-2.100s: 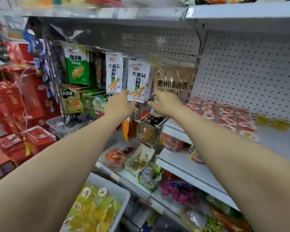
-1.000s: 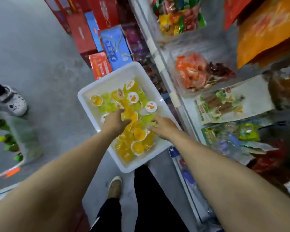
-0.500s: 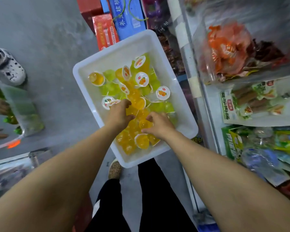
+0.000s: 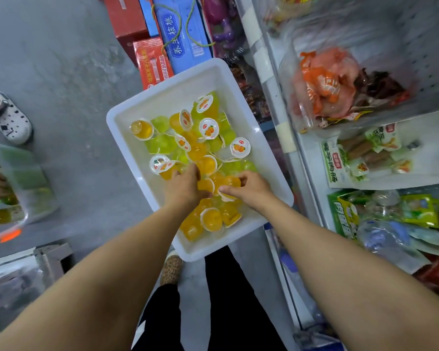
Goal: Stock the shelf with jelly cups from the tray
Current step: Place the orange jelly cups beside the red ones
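While both hands dig into the white tray [image 4: 241, 79] on the floor, the left hand [image 4: 184, 188] and right hand [image 4: 251, 190] each curl around orange jelly cups [image 4: 208, 184]. Dozens remain; the shelf [image 4: 307, 158] at right awaits them, so much stocking is left.

floor [image 4: 61, 72]: grey | on it: white tray [image 4: 271, 171], gift boxes [image 4: 152, 59]

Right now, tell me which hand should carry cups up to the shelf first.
Right, probably. The right hand already curls round an orange jelly cup and is nearer the shelf. The left hand lies among the cups; its fingers are hidden.
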A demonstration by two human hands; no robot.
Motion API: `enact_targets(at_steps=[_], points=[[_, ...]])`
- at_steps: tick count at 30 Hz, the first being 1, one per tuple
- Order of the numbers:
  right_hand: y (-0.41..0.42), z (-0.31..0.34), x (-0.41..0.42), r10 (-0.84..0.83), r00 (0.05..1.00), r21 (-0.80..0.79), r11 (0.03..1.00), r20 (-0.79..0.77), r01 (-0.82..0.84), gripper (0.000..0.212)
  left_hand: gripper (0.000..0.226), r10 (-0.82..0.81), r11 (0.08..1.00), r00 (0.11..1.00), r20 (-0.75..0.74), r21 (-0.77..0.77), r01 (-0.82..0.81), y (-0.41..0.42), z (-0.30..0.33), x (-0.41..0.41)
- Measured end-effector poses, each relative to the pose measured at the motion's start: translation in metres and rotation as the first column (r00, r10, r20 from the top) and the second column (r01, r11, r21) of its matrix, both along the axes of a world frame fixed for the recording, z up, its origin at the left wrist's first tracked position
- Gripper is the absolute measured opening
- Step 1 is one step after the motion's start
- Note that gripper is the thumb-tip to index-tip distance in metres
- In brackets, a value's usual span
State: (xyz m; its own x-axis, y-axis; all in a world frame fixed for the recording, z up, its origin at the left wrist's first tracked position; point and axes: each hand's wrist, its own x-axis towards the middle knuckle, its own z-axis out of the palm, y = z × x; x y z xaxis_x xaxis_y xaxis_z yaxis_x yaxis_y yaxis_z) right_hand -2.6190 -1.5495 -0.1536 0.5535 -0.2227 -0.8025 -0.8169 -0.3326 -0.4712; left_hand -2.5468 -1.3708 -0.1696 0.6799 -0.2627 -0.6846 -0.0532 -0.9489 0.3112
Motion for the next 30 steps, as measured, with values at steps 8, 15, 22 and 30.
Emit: enact_targets(at_steps=[8,15,22,30], points=[[0.001,0.031,-0.029,-0.193,0.975,0.055,0.981,0.106,0.189,0.073,0.084,0.291,0.925,0.944,-0.154,-0.206,-0.319,0.011,0.04,-0.02],[0.023,0.104,-0.05,-0.424,0.866,0.08,0.905,0.265,0.418,0.067,0.067,0.409,0.738,0.883,-0.229,-0.486,-0.468,0.03,0.125,-0.029],[0.038,0.241,-0.059,-0.525,0.644,0.211,0.839,0.556,0.501,0.032,0.029,0.349,0.547,0.918,-0.187,-0.755,-0.362,0.034,0.24,-0.032],[0.045,0.404,-0.103,-0.439,0.348,0.117,0.743,0.828,0.659,0.022,0.021,0.179,0.324,0.979,-0.099,-0.933,-0.153,0.018,0.388,-0.067]])
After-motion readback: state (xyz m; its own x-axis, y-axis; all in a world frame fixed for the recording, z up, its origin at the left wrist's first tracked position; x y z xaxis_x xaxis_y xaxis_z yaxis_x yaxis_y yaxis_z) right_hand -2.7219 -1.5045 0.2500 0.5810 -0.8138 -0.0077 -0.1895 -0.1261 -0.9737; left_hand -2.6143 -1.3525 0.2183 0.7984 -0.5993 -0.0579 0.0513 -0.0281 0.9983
